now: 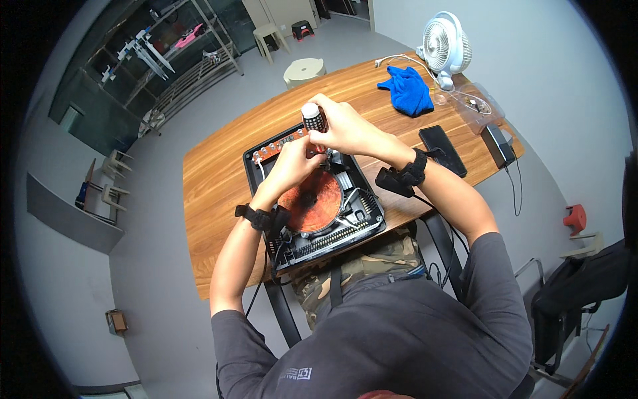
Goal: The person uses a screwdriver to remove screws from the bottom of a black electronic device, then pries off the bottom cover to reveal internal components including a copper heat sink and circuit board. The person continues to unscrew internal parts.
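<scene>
An opened induction cooker (320,247) lies on the table in front of me, its round copper coil (324,205) exposed. My right hand (345,130) grips the handle of a screwdriver (313,117), which stands upright over the far part of the cooker. The handle is dark with a pale end. Low by the screwdriver's shaft, my left hand (296,163) has its fingers pinched together; what lies between them is hidden. An orange circuit board (280,145) runs along the cooker's far left edge, beyond my left hand.
On the wooden table (219,179), a black phone (443,151) and a black power adapter (497,145) lie to the right. Farther back are a blue cloth (408,91), a white fan (446,46) and a clear plastic tray (475,106). A pale stool (305,70) stands past the far edge.
</scene>
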`<state>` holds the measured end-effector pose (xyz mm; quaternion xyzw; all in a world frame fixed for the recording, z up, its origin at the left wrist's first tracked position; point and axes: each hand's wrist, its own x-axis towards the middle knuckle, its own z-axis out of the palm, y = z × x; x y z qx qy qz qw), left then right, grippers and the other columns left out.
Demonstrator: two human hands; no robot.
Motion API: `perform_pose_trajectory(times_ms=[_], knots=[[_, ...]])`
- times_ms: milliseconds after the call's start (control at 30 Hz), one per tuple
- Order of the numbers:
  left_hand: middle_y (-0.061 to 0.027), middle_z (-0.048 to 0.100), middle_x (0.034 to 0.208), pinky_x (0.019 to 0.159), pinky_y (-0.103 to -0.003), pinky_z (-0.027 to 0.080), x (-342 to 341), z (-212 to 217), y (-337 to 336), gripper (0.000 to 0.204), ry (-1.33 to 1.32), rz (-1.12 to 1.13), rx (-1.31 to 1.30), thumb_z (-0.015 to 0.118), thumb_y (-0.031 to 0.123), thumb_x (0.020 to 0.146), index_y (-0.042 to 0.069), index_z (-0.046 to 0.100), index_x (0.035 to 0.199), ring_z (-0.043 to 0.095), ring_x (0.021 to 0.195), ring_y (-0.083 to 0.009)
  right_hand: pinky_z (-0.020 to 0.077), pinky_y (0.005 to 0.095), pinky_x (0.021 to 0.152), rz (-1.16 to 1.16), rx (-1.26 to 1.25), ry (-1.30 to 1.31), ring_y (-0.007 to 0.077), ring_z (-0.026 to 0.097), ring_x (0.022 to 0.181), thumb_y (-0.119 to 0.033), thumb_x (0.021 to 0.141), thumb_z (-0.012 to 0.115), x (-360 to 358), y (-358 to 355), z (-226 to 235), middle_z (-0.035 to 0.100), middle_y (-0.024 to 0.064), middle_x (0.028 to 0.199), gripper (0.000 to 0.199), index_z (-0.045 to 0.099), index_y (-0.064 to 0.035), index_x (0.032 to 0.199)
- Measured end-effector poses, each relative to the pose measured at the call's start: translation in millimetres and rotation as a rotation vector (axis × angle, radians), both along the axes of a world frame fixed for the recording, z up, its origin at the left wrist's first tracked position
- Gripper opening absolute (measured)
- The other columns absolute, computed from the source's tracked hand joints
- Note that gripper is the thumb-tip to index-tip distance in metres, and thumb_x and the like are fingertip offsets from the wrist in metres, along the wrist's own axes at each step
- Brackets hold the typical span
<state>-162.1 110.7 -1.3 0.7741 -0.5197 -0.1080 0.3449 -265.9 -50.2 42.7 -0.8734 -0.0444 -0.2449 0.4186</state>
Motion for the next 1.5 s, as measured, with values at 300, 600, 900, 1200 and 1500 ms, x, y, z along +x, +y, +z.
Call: perform_pose_trajectory(times_ms=[300, 600, 900, 1200, 1500], knots=[[-0.0177, 0.073, 0.087, 0.074, -0.038, 0.056, 0, 0, 0, 0.026, -0.04, 0.007, 0.002, 0.075, 0.016, 0.087, -0.003, 0.067, 0.103, 0.073, 0.081, -0.0284, 0.055, 0.0396, 0.076, -0.005, -0.005, -0.052, 0.0304, 0.07, 0.085, -0.01, 0.084, 0.072, -2, 1, 1, 0.068, 0.0175, 0.09, 0.035, 0.053, -0.0003, 0.112], [-0.0158, 0.075, 0.092, 0.08, -0.038, 0.057, 2, -6, 5, 0.026, -0.088, -0.099, 0.05, 0.077, 0.011, 0.082, -0.003, 0.071, 0.103, 0.073, 0.086, -0.0277, 0.0553, 0.0384, 0.074, -0.002, 0.025, -0.075, 0.0275, 0.071, 0.084, -0.011, 0.084, 0.075, -7, 4, 17, 0.068, 0.016, 0.089, 0.035, 0.055, -0.0013, 0.111], [-0.0171, 0.075, 0.085, 0.077, -0.038, 0.057, -1, -5, 8, 0.016, -0.096, -0.054, 0.091, 0.076, 0.009, 0.082, -0.002, 0.074, 0.094, 0.074, 0.081, -0.0274, 0.0571, 0.0359, 0.073, -0.018, -0.004, -0.141, 0.0229, 0.072, 0.08, -0.009, 0.084, 0.073, -4, 9, 19, 0.069, 0.0136, 0.088, 0.033, 0.055, -0.0005, 0.112], [-0.0095, 0.075, 0.078, 0.069, -0.031, 0.056, 78, 10, 103, 0.009, -0.049, 0.262, 0.171, 0.077, 0.008, 0.083, 0.001, 0.075, 0.089, 0.072, 0.073, -0.0158, 0.0584, 0.0308, 0.067, 0.097, 0.156, -0.079, 0.017, 0.073, 0.073, -0.006, 0.09, 0.069, -7, 31, 25, 0.07, 0.01, 0.081, 0.032, 0.05, 0.001, 0.115], [-0.0099, 0.073, 0.07, 0.062, -0.031, 0.055, 137, -78, 195, 0.007, 0.168, 0.493, 0.369, 0.079, 0.008, 0.079, 0.002, 0.076, 0.078, 0.07, 0.065, -0.0151, 0.0573, 0.031, 0.068, 0.151, 0.161, -0.037, 0.0169, 0.074, 0.077, -0.009, 0.091, 0.07, 12, 42, 7, 0.071, 0.011, 0.086, 0.031, 0.051, 0.0004, 0.114]])
